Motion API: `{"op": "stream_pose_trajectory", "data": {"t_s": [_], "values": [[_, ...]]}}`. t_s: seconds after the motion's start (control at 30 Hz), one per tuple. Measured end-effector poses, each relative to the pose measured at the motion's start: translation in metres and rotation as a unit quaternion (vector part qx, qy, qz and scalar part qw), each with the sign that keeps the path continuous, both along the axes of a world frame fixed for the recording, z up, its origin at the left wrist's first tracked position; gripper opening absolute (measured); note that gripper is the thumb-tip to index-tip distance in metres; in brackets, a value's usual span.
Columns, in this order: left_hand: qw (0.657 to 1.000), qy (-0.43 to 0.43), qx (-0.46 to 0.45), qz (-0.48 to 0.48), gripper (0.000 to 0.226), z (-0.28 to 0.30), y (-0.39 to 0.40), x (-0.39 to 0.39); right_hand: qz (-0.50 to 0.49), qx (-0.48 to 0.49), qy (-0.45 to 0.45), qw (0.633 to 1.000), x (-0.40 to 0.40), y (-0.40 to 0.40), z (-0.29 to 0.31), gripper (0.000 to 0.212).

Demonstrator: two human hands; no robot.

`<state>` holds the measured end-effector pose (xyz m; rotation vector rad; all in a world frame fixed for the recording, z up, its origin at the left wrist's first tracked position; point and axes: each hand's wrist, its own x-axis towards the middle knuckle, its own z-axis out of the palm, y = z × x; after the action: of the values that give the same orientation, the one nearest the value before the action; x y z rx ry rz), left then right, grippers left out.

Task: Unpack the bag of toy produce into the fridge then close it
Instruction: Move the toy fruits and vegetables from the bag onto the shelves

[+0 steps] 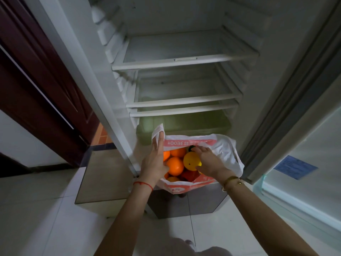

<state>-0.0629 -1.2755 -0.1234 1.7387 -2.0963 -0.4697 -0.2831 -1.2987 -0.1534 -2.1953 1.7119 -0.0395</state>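
Observation:
A white and red plastic bag (225,150) rests on the bottom ledge of the open fridge (184,61), in front of the green crisper drawer (184,124). Inside the bag lie several toy oranges (175,166), a yellow toy fruit (191,160) and something red below them. My left hand (154,159) holds the bag's left handle, fingers stretched up with the plastic over them. My right hand (207,160) reaches into the bag, fingers curled over the yellow fruit and touching a dark piece at its top.
Three glass shelves (184,60) in the fridge hold nothing. The fridge door (304,154) stands open on the right with a blue label on it. A dark red wooden door (36,80) is at the left. White floor tiles (46,218) lie below.

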Motion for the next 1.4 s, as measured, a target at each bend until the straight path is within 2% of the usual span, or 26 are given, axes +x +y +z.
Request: {"op": "stream_pose_trajectory", "data": {"t_s": [0.17,0.33,0.43,0.53,0.63,0.7,0.8,1.0,1.1,1.2,1.4], "values": [[1.0,0.019,-0.004,-0.015,0.13,0.001,-0.002,-0.001,0.068,-0.077,0.116,0.988,0.002,-0.01,-0.028,0.078],[0.999,0.041,0.003,-0.015,0.131,0.002,-0.008,0.001,0.07,-0.086,0.136,0.985,-0.001,-0.015,-0.04,0.07],[0.997,0.07,0.008,-0.013,0.13,0.003,-0.012,0.002,0.03,-0.072,0.059,0.995,-0.005,-0.021,-0.04,0.076],[0.995,0.094,0.026,-0.025,0.126,0.011,-0.015,0.003,-0.045,-0.005,-0.112,0.993,-0.009,-0.024,-0.023,0.1],[0.992,0.112,0.05,-0.039,0.118,0.018,-0.018,0.004,-0.089,0.063,-0.266,0.958,-0.01,-0.024,0.005,0.084],[0.991,0.112,0.055,-0.041,0.115,0.019,-0.021,0.004,-0.116,0.101,-0.355,0.922,-0.008,-0.021,0.025,0.071],[0.992,0.109,0.054,-0.037,0.116,0.02,-0.024,0.003,-0.131,0.121,-0.453,0.873,-0.004,-0.012,0.051,0.068],[0.987,0.144,0.072,-0.026,0.111,0.02,-0.027,0.003,-0.123,0.04,-0.513,0.849,0.01,-0.008,0.096,0.081],[0.984,0.161,0.079,-0.018,0.112,0.02,-0.026,0.003,-0.082,-0.028,-0.544,0.834,0.016,-0.011,0.119,0.076],[0.983,0.167,0.078,-0.013,0.114,0.021,-0.025,0.002,-0.048,-0.09,-0.534,0.839,0.021,-0.017,0.143,0.069],[0.982,0.164,0.093,-0.005,0.113,0.023,-0.03,0.003,-0.04,-0.179,-0.501,0.846,0.034,-0.035,0.173,0.083]]}}
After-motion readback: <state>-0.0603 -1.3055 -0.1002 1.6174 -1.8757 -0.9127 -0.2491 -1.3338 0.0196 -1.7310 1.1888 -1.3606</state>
